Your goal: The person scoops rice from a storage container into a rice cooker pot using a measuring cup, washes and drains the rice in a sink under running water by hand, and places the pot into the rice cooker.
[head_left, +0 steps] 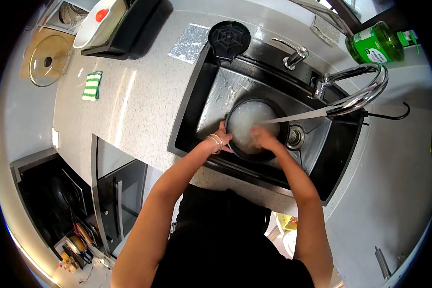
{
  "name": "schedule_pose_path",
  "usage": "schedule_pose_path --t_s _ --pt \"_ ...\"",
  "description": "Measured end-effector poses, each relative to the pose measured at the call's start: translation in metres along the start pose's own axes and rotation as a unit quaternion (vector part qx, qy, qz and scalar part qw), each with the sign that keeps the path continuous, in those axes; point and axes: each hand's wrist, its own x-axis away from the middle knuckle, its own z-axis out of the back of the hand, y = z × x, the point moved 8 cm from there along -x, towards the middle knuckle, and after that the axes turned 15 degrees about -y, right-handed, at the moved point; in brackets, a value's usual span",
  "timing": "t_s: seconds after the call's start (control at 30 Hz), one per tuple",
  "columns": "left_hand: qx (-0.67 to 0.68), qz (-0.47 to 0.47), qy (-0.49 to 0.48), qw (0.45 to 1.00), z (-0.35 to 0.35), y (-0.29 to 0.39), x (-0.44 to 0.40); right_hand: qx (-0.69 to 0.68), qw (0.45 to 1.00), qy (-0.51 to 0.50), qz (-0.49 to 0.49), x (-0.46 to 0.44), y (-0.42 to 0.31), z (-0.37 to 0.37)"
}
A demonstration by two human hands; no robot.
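Note:
A dark round pot [231,111] stands in the black sink [211,96], filled with cloudy whitish water [247,117]. My left hand [220,139], with bangles on its wrist, grips the pot's near left rim. Inside the pot, my right hand [263,138] dips into the cloudy water; its fingers are blurred and partly hidden. A stream from the curved chrome faucet [369,93] runs into the pot from the right. Just right of the pot is the round drain [296,137].
A black round rack [229,41] sits at the sink's back left corner. Behind the sink are a tap handle [296,57] and a green soap bottle [375,44]. Leftward on the counter lie a striped sponge [92,85], a glass lid [49,61] and a white basin [93,24].

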Motion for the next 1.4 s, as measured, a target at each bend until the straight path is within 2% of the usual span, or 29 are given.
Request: schedule_pose_path --t_s 0.03,0.07,0.1,0.2,0.3,0.4,0.5,0.57,0.6,0.7,0.77,0.9,1.0,1.1,1.2,1.3,1.4 --pt "0.000 0.000 -0.003 1.000 -0.001 0.000 0.000 0.124 0.988 0.061 0.061 -0.004 -0.010 0.020" --pt "0.000 -0.001 -0.006 1.000 -0.001 0.000 0.000 0.247 0.954 0.121 0.121 -0.009 -0.016 0.036" --pt "0.000 -0.002 -0.008 1.000 -0.002 0.002 0.001 0.363 0.897 0.178 0.179 -0.009 -0.028 0.043" --pt "0.003 0.012 0.006 1.000 -0.005 0.006 0.008 0.387 0.896 0.179 0.126 0.001 -0.063 0.054" --pt "-0.013 0.005 0.014 1.000 -0.003 0.005 0.006 0.496 0.845 0.199 0.005 -0.008 -0.052 0.055" --pt "-0.013 0.016 0.006 1.000 0.002 -0.001 0.000 0.531 0.829 0.174 -0.030 -0.022 -0.016 0.042" --pt "-0.005 0.002 0.001 1.000 0.001 -0.001 -0.002 0.455 0.874 0.124 -0.120 -0.025 0.018 0.015" --pt "-0.007 0.004 0.006 1.000 0.000 -0.001 0.000 0.455 0.883 0.065 -0.096 -0.042 0.032 -0.011" --pt "-0.008 0.005 0.010 1.000 0.000 0.000 0.000 0.454 0.886 0.036 -0.083 -0.046 0.033 -0.022" --pt "-0.008 0.006 0.033 0.999 0.002 -0.001 0.001 0.320 0.947 0.035 -0.011 -0.048 0.024 -0.036" --pt "-0.008 -0.001 0.024 1.000 0.002 -0.001 0.001 0.162 0.986 0.000 0.043 -0.036 0.007 -0.037" --pt "-0.017 -0.004 0.016 1.000 0.000 0.000 0.001 -0.055 0.984 -0.036 0.163 -0.013 -0.008 -0.005" --pt "-0.022 -0.009 -0.004 1.000 -0.003 0.004 0.005 0.069 0.990 0.079 0.098 0.004 -0.017 0.042" --pt "-0.025 -0.013 -0.007 1.000 0.001 -0.001 -0.004 0.182 0.957 0.203 0.099 -0.005 -0.026 0.074" --pt "-0.023 0.000 0.017 1.000 0.003 -0.002 -0.003 0.087 0.981 0.154 0.080 -0.059 -0.004 0.082" --pt "-0.024 0.008 0.033 0.999 0.004 -0.002 -0.004 0.117 0.980 0.157 0.047 -0.073 -0.030 0.042" --pt "-0.015 0.003 0.018 1.000 0.001 0.003 0.002 0.248 0.963 0.096 -0.037 -0.102 -0.018 0.011"
